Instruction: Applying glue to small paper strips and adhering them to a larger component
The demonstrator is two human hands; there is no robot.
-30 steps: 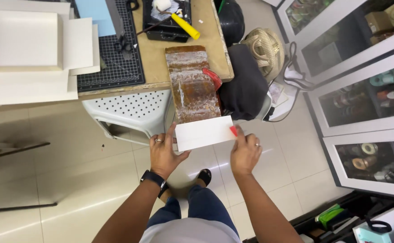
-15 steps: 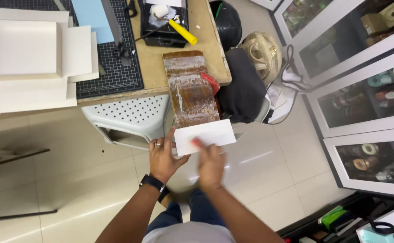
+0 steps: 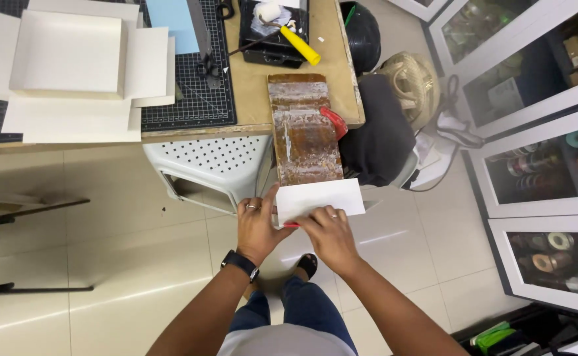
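While the white card (image 3: 321, 200) lies long axis three-to-nine o'clock at the near end of the rusty board (image 3: 304, 128), the left hand (image 3: 257, 227) pinches its nine o'clock edge and the right hand (image 3: 330, 236), fingers curled closed, presses its six o'clock edge.

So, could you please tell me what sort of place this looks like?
Probably a craft or box-making workshop: a gridded cutting mat with cut white card lies on the workbench, and glass-fronted cabinets hold rolls of ribbon or tape.
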